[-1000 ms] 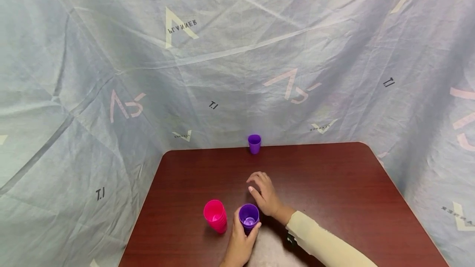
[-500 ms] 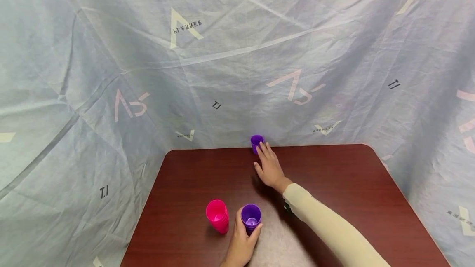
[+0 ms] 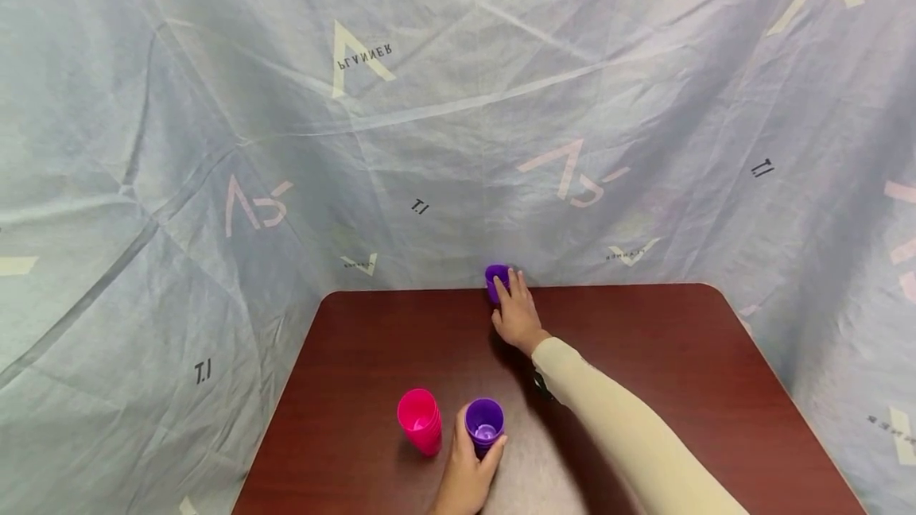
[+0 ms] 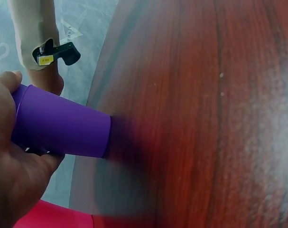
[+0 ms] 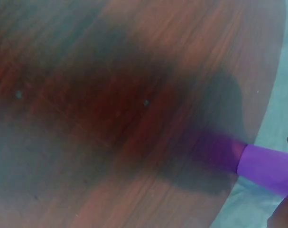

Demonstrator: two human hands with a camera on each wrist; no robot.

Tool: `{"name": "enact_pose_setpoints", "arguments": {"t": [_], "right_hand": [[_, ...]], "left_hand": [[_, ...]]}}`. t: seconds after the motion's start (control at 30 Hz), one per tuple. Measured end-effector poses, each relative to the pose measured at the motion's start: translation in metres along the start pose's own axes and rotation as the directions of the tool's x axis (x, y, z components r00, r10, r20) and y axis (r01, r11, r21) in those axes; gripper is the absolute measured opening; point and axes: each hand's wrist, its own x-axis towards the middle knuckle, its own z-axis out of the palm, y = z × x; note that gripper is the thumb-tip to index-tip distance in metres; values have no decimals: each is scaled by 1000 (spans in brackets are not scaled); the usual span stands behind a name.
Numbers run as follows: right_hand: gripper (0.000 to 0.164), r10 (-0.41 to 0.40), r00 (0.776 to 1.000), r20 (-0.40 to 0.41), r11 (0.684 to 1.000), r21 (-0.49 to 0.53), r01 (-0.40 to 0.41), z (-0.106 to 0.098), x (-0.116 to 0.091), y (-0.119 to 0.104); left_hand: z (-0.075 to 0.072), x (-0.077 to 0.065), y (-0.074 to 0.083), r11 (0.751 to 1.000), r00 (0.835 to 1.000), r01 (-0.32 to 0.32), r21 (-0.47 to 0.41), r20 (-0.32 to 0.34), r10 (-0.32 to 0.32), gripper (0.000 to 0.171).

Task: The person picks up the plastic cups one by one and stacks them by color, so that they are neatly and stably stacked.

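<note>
My left hand (image 3: 467, 471) grips a stack of nested purple cups (image 3: 485, 424) near the front of the table, thumb on one side and fingers on the other. In the left wrist view the purple cup (image 4: 68, 121) stands with its base at the tabletop. Just left of it is a stack of pink cups (image 3: 420, 421), upright and untouched. My right arm stretches to the far edge, where the right hand (image 3: 518, 316) holds a single purple cup (image 3: 495, 284) with fingers around its side. The right wrist view shows that cup (image 5: 267, 167) between two fingertips; the rest is cut off.
The dark red wooden table (image 3: 615, 356) has rounded far corners. Behind and beside it hangs a grey printed cloth (image 3: 458, 141), close to the far edge and the purple cup there.
My right hand has reached forward from beside the purple stack to the single cup at the far edge and closed around it. The left hand keeps its grip on the stack.
</note>
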Motion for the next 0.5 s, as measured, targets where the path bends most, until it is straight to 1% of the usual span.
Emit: {"name": "enact_pose_setpoints", "arguments": {"t": [0.07,0.13,0.23,0.3,0.37,0.5], "right_hand": [[71,27,999,18,1000,6,-27,-1,3,1],[65,52,998,26,998,18,-53,-2,5,2],[46,62,998,4,998,15,-63,-1,7,4],[33,47,999,-18,999,14,-47,0,8,5],[25,25,999,-39,1000,10,-25,1,9,5],[20,-21,998,-67,1000,10,22,2,9,6]], "left_hand": [[-1,1,1,1000,1000,6,-8,9,-6,67],[-1,0,1,1000,1000,7,-13,16,-7,67],[-1,-1,2,1000,1000,9,-17,19,-8,67],[-1,-1,2,1000,1000,9,-21,13,-9,66],[-1,0,2,1000,1000,11,-24,12,-11,66],[-3,2,3,999,1000,15,-36,28,-14,66]]}}
